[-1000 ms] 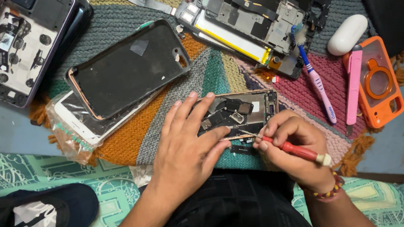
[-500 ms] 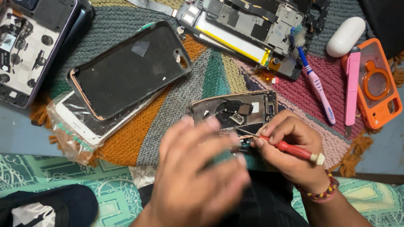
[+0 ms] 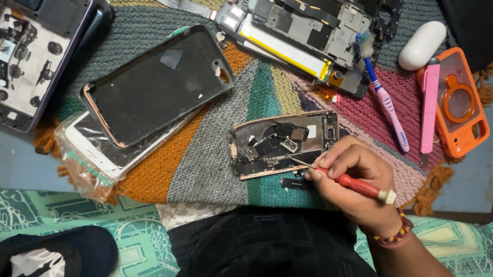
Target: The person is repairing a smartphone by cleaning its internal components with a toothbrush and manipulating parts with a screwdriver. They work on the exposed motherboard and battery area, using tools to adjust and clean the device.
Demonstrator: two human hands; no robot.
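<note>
- The right hand (image 3: 356, 180) is closed around a red screwdriver (image 3: 354, 184), fingers pinched together on the handle near the shaft.
- The screwdriver's thin metal tip lies on the lower edge of an opened phone frame (image 3: 284, 144), near its right end.
- The frame lies flat on a knitted mat (image 3: 213, 158), in the middle of the mat's near edge, just beyond the person's lap, its inner parts facing up.
- A small dark part (image 3: 296, 182) lies on the mat just below the frame, beside the knuckles.
- The left hand is out of sight, so I cannot tell its grip.
- Left of the frame, well apart, a black phone back (image 3: 156, 84) lies tilted on top of a white phone in a clear bag (image 3: 88, 152).
- At the far left corner sits a purple opened phone (image 3: 18, 59) with its insides showing.
- Above the frame lies a bigger stripped phone body (image 3: 302, 24) with a yellow strip along its edge.
- To the right, a toothbrush (image 3: 386, 102) lies lengthwise on the mat, then a pink tool (image 3: 428, 108), then an orange case (image 3: 458, 103) touching the pink tool.
- A white earbud case (image 3: 421, 45) rests just above the orange case.
- A dark cap (image 3: 41, 268) lies at the lower left on the green patterned cloth.
</note>
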